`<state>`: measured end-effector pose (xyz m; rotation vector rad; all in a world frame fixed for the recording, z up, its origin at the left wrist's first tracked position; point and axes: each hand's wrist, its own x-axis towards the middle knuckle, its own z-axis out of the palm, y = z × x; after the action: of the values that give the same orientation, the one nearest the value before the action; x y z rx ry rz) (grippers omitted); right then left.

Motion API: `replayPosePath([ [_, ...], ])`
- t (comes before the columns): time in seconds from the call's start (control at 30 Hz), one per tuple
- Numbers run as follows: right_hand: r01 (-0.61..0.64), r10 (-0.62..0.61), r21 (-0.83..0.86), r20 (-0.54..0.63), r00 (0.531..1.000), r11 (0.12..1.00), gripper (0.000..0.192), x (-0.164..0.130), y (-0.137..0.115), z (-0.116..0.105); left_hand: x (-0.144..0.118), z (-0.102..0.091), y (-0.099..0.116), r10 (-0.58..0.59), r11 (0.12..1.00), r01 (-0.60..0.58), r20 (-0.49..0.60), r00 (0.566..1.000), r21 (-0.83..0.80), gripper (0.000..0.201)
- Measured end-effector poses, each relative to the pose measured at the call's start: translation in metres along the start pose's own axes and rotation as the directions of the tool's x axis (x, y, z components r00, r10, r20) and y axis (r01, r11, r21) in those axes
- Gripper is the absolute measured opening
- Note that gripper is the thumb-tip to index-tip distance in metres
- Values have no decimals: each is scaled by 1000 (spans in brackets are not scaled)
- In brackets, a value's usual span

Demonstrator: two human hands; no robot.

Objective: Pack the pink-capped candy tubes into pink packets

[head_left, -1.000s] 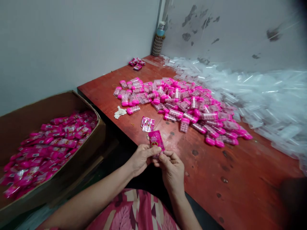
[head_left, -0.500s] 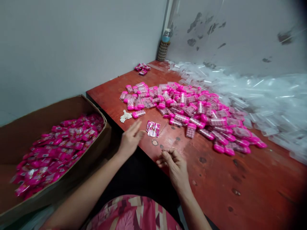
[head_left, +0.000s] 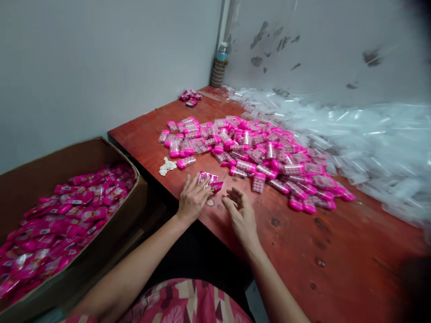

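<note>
Near the table's [head_left: 336, 251] near edge, the left hand [head_left: 193, 199] lies with fingers spread flat over a small pink wrapper [head_left: 209, 181], covering most of it so its print is unreadable. Just right, the right hand [head_left: 239, 214] hovers with fingers loosely curled, holding nothing. Farther off lies a heap of pink-capped clear cases [head_left: 256, 152], and far right a blurry drift of clear plastic sleeves [head_left: 377, 143]. At left, a cardboard box [head_left: 50, 166] of pink packets [head_left: 67, 220] is cut off by the frame.
</note>
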<state>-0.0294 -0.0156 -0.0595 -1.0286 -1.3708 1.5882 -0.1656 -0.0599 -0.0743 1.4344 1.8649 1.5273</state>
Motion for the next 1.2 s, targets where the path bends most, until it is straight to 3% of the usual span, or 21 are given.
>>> replayPosePath([
  [0.1, -35, 29, 146, 45, 999, 989, 34, 13, -3, 2, -11, 3, 14, 8, 996, -6, 35, 999, -86, 25],
  [0.2, -60, 41, 223, 90, 995, 973, 31, 17, -5, -2, -20, 3, 21, -219, 935, 230, 73, 973, -270, 37],
  [0.27, -85, 56, 205, 142, 988, 975, 35, 16, -4, -6, -22, 2, 23, -388, 786, 455, 238, 890, -419, 39],
  [0.37, -128, 98, 94, 275, 956, 987, 37, 15, -3, -16, -22, 2, 23, -439, 574, 647, 478, 761, -502, 31],
  [0.47, -24, 76, -200, 259, 963, 980, 29, 20, -9, -30, -22, 6, 23, -482, 524, 691, 496, 722, -498, 24],
  [0.5, 44, 26, -360, 188, 982, 932, 28, 24, -13, -35, -22, 8, 23, -504, 518, 700, 485, 715, -492, 23],
  [0.57, 101, -146, -711, -2, 989, 696, 33, 33, -22, -45, -23, 11, 24, -548, 505, 711, 455, 702, -489, 23],
  [0.63, -1, -307, -929, -123, 944, 371, 42, 44, -29, -51, -25, 13, 25, -587, 478, 718, 424, 690, -506, 23],
  [0.7, -118, -341, -985, -156, 927, 129, 48, 56, -31, -53, -25, 14, 27, -624, 431, 725, 403, 669, -537, 23],
  [0.77, -150, -276, -989, -148, 950, 13, 43, 67, -29, -55, -25, 13, 29, -660, 373, 731, 390, 642, -572, 23],
  [0.87, -125, -184, -992, -120, 976, -21, 28, 74, -26, -63, -24, 10, 30, -702, 283, 720, 375, 605, -633, 20],
  [0.93, -68, -179, -997, -72, 981, 27, 24, 66, -24, -68, -22, 9, 29, -713, 216, 701, 381, 589, -680, 19],
  [0.97, -25, -172, -994, -43, 984, 104, 22, 58, -24, -69, -22, 9, 28, -716, 177, 686, 386, 582, -706, 18],
  [1.0, 26, -157, -968, -14, 987, 249, 22, 46, -23, -69, -21, 9, 27, -719, 135, 666, 390, 575, -733, 18],
  [1.03, 60, -118, -889, 7, 993, 453, 24, 32, -22, -66, -20, 10, 26, -725, 92, 640, 390, 568, -762, 17],
  [1.1, -10, 85, -562, 107, 991, 827, 30, -1, -18, -54, -18, 11, 26, -740, 13, 580, 382, 553, -815, 15],
  [1.13, -82, 158, -402, 158, 975, 912, 29, -17, -15, -46, -17, 13, 27, -746, -16, 553, 378, 548, -833, 15],
  [1.2, -203, 253, -223, 222, 942, 953, 29, -43, -10, -28, -15, 15, 30, -746, -52, 517, 378, 548, -854, 13],
])
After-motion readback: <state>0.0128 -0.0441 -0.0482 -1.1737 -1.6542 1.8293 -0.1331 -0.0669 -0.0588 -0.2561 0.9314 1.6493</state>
